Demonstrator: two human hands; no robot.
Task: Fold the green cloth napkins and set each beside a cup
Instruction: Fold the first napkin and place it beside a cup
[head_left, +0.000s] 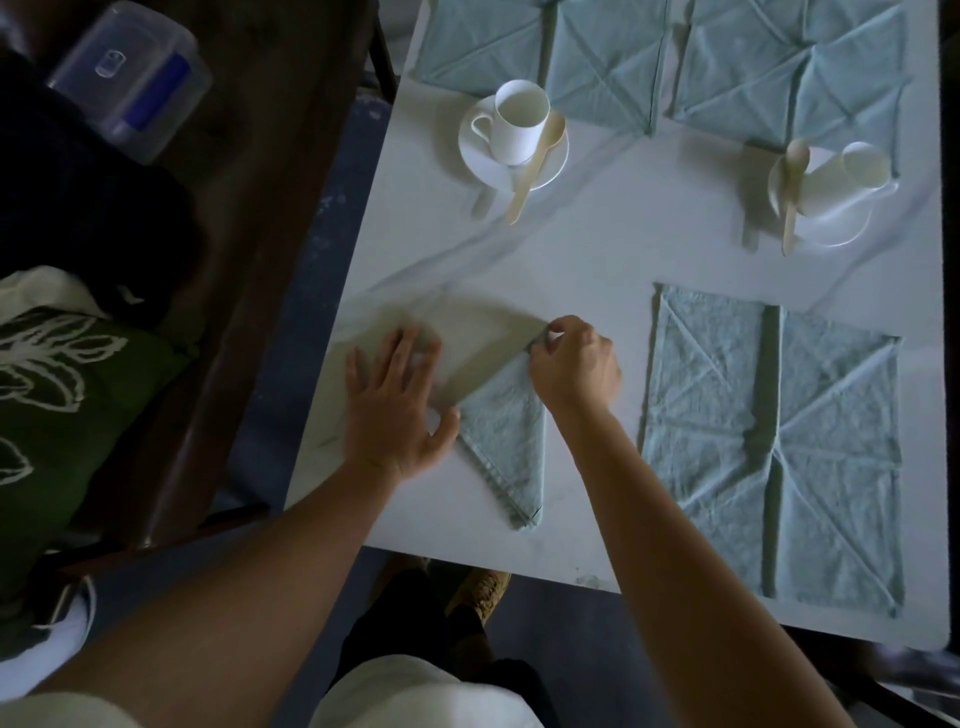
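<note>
While my right hand (571, 366) pinches the top corner of the folded green napkin (506, 447) at lower centre, my left hand (397, 410) lies flat, fingers spread, at its left edge, so the fold cannot slip on the worktop (597, 249).

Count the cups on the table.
2. One cup on a saucer at far left, beyond the napkin being folded; the other cup on its own saucer at far right. The table is cropped at its far edge, so more may be hidden.
</note>
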